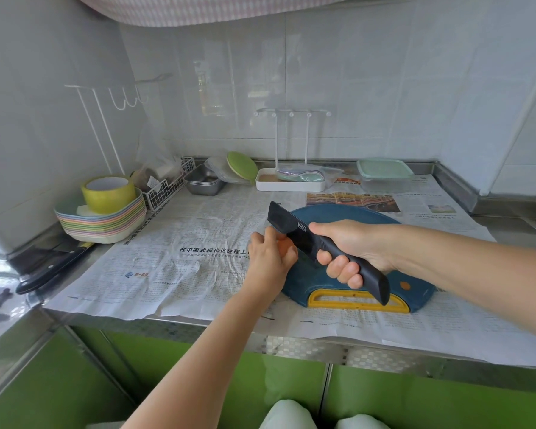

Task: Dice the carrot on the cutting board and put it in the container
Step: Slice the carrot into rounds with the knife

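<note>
**Carrot pinched at the blade, dicing not yet visibly under way**

The left hand (270, 258) is curling its fingers and thumb round a short piece of carrot (284, 246), which is showing only as a patch of orange between the fingertips. The carrot is sitting at the fingertip end of that hand, over the near-left edge of the blue cutting board (310, 283); whether it is resting on the board or held just above it cannot be told.

The right hand (350, 252) is wrapping its fingers round the handle of a black knife (300, 239), with the forefinger lying along the top. The blade is reaching from this hand across to the left fingertips and is lying tilted against the carrot.

The carrot is likely to be stiff, light and prone to roll, so it is best gripped from above with the fingertips tucked back from the edge. A small orange disc (404, 285) is lying on the board just beyond the right wrist (possibly a cut slice, possibly part of the board).

The lidded container (384, 174) is standing well beyond the right hand, by the wall.
</note>
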A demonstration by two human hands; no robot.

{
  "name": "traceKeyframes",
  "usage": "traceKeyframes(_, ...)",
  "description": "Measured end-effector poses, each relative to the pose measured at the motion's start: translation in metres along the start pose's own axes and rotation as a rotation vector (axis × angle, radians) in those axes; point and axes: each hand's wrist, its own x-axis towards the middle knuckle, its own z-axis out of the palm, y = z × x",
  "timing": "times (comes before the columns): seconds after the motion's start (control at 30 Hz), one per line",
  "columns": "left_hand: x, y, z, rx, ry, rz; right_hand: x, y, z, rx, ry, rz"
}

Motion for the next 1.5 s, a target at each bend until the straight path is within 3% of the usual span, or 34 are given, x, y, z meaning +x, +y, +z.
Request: traceKeyframes(1.5,0.013,-0.008,-0.004,-0.060,-0.076,-0.077,0.033,0.006,0.020,0.076,0.059,0.009)
